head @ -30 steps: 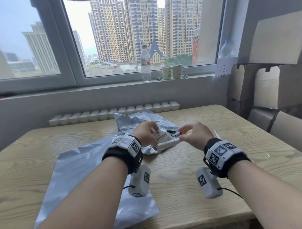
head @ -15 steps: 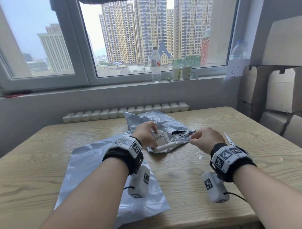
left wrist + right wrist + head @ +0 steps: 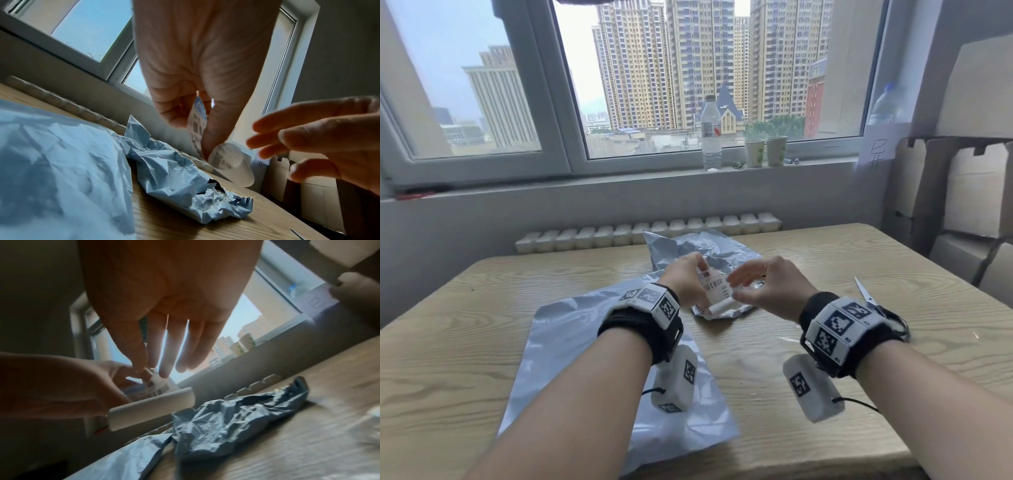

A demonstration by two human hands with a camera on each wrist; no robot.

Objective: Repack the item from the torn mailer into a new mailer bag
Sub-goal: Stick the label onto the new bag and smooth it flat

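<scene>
Left hand (image 3: 685, 284): I see it pinching the white labelled tube (image 3: 717, 296), lifted above the table.
Right hand (image 3: 767, 287): fingers spread and loose, just beside the tube's free end.
Torn mailer (image 3: 709, 251): crumpled beyond both hands.
New mailer bag (image 3: 571, 346): flat under my left wrist.

A wooden table (image 3: 825, 342) with a pale grain finish stands against a grey wall (image 3: 482, 219). A white ribbed radiator (image 3: 647, 231) runs along the wall just behind the table's far edge. Above it, a wide window (image 3: 558, 85) with grey frames admits overcast daylight (high-rise blocks are visible outside). On the sill (image 3: 654, 171) stand a clear plastic bottle (image 3: 711, 133) and two paper cups (image 3: 765, 151), side by side. Stacked cardboard boxes (image 3: 969, 192) occupy the right side of the room, next to the table. A second bottle (image 3: 887, 106) stands at the window's right end.
</scene>
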